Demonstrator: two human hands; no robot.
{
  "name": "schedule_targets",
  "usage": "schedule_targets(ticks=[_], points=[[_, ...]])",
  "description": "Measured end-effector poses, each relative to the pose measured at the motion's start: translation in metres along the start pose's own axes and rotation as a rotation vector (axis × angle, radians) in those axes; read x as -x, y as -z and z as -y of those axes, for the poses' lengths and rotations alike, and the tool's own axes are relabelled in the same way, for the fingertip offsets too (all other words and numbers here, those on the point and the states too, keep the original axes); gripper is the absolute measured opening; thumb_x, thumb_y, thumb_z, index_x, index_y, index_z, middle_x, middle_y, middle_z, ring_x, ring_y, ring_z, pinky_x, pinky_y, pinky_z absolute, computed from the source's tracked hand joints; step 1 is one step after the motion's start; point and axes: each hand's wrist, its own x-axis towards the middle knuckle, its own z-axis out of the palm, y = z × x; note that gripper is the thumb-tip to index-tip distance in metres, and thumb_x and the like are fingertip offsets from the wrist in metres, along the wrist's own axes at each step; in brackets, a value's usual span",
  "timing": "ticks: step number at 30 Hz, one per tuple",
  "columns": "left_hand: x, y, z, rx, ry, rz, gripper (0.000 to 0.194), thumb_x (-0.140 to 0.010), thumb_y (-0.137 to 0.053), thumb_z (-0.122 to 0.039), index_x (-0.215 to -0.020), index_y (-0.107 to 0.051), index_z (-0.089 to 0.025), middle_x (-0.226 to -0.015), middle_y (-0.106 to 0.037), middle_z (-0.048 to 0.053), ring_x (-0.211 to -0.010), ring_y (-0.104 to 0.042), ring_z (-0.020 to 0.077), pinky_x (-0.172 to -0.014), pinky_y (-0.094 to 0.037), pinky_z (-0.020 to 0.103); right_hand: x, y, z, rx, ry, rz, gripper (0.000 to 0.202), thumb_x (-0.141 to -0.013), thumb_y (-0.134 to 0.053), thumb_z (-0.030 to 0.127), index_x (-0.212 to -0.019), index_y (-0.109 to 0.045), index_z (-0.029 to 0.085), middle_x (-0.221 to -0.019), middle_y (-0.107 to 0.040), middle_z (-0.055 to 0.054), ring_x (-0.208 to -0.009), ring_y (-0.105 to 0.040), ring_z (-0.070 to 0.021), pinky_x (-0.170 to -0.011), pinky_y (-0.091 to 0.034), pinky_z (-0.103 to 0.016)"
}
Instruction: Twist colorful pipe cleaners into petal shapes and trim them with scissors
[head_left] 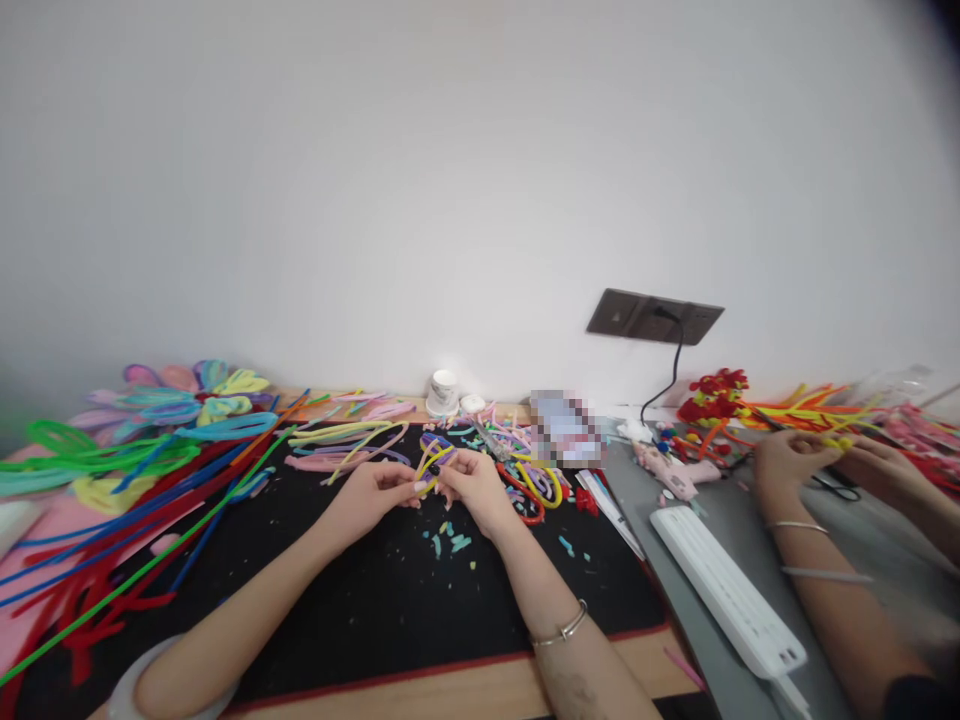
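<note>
Above the black mat [360,610], my left hand [379,497] pinches the left side of a small loop of yellow and purple pipe cleaners [433,460]. On its right side, my right hand [472,487] has its fingers closed on the same piece. The two hands almost meet, and the piece stands up between them. Small teal and yellow clippings [450,540] lie on the mat just below. Pale yellow and pink pipe cleaners [322,440] are spread behind my left hand.
Colourful pipe cleaners [150,490] cover the left side. A white cup [444,388] stands by the wall. At the right are a pink glue gun [679,472], a white power strip [727,590] and another person's hands [832,455] with something yellow.
</note>
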Motion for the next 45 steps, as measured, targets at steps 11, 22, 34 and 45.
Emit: schedule_targets(ticks=[11,22,34,45], points=[[0.006,-0.004,-0.011,-0.011,-0.015,0.074,0.029,-0.077,-0.056,-0.041,-0.074,-0.066,-0.014,-0.069,-0.068,0.004,-0.063,-0.065,0.0163,-0.065,-0.052,0.027,0.002,-0.004,0.004,0.067,0.018,0.054,0.016,-0.066,-0.066,0.026,-0.063,-0.056,0.013,-0.049,-0.057,0.003,-0.037,-0.044,-0.0064,-0.036,-0.039,-0.018],[0.009,-0.001,-0.017,-0.064,0.085,0.259,0.031,-0.072,-0.059,-0.041,-0.056,-0.062,-0.015,-0.045,-0.056,-0.003,-0.038,-0.047,0.0083,-0.041,-0.037,0.018,0.005,-0.004,0.007,0.158,-0.014,0.124,0.01,-0.067,-0.064,0.022,-0.069,-0.064,0.012,-0.05,-0.056,0.003,-0.037,-0.043,-0.0055,-0.035,-0.037,-0.016],[0.011,0.0,-0.019,-0.11,0.074,0.25,0.035,-0.074,-0.056,-0.043,-0.054,-0.059,-0.015,-0.044,-0.055,-0.003,-0.037,-0.048,0.0085,-0.04,-0.036,0.017,0.005,-0.004,0.003,0.154,0.001,0.083,0.016,-0.069,-0.064,0.027,-0.065,-0.055,0.014,-0.048,-0.055,0.004,-0.035,-0.04,-0.0051,-0.034,-0.032,-0.016],[0.013,0.0,-0.016,-0.114,0.125,0.33,0.036,-0.072,-0.056,-0.047,-0.054,-0.058,-0.015,-0.048,-0.058,-0.001,-0.037,-0.045,0.0076,-0.04,-0.035,0.017,0.004,0.0,0.006,0.206,0.009,0.091,0.014,-0.071,-0.062,0.028,-0.072,-0.057,0.015,-0.048,-0.05,0.006,-0.039,-0.039,-0.0049,-0.038,-0.028,-0.016]])
